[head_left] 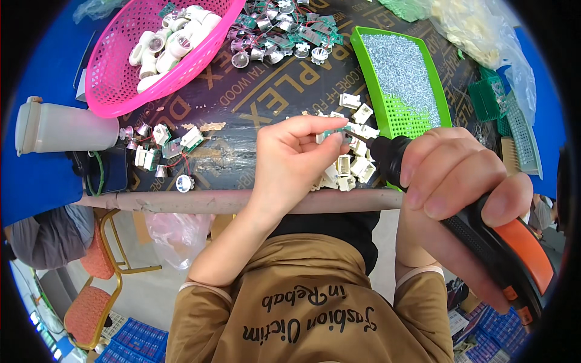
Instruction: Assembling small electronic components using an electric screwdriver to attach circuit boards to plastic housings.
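Observation:
My left hand [290, 154] pinches a small green circuit board [327, 134] between thumb and fingertips, above a heap of small white plastic housings [363, 168]. Fingers cover most of the piece, so whether it sits in a housing is hard to make out. Wrapped in my right hand [463, 172] is a black and orange electric screwdriver [525, 249]. Its thin bit points left and reaches the piece at my left fingertips. To the left of that hand lie several assembled white housings [192, 138] with boards, red wires and a silver reflector cup [184, 183].
A green tray [357, 45] of small screws stands behind the housings. At the back left, a pink basket [100, 91] holds white rounded shells. Wired boards with reflectors [290, 33] are heaped at the back. A lidded cup [66, 127] stands far left, green baskets [487, 100] far right.

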Demonstrator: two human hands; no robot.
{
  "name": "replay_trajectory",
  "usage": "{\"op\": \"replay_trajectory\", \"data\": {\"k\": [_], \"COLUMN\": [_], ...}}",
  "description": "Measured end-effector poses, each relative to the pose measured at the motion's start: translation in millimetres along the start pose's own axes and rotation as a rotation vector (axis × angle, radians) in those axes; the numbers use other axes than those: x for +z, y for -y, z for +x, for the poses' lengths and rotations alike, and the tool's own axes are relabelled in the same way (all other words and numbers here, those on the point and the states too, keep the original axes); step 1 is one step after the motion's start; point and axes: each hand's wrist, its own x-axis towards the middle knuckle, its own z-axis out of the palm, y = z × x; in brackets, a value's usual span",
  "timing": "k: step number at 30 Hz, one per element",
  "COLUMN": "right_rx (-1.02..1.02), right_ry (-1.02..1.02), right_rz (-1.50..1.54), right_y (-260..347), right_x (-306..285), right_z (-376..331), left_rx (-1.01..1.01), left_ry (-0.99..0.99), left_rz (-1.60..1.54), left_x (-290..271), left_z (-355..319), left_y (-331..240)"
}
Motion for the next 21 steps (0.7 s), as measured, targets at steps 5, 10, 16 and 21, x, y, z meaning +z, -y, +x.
{"op": "replay_trajectory", "data": {"k": [5, 10, 16, 21], "right_rx": [-0.002, -0.116, -0.111, 0.042], "right_ry": [0.019, 0.151, -0.183, -0.368], "right_rz": [-0.032, -0.115, -0.123, -0.056], "right_y": [-1.1, -3.3, 28.6, 17.0], "right_x": [0.0, -9.6, -27.4, -79.9], "right_z": [0.2, 4.6, -3.9, -28.8], "left_rx": [0.002, 0.000, 0.052, 0.353], "left_ry": [0.016, 0.046, 0.003, 0.041], "left_rz": [-0.004, 0.013, 0.064, 0.288], "left_x": [-3.1, -2.1, -2.6, 0.9], "left_z": [1.4, 5.7, 3.6, 0.5], "left_y": [-0.1, -2.7, -4.2, -29.1]}}
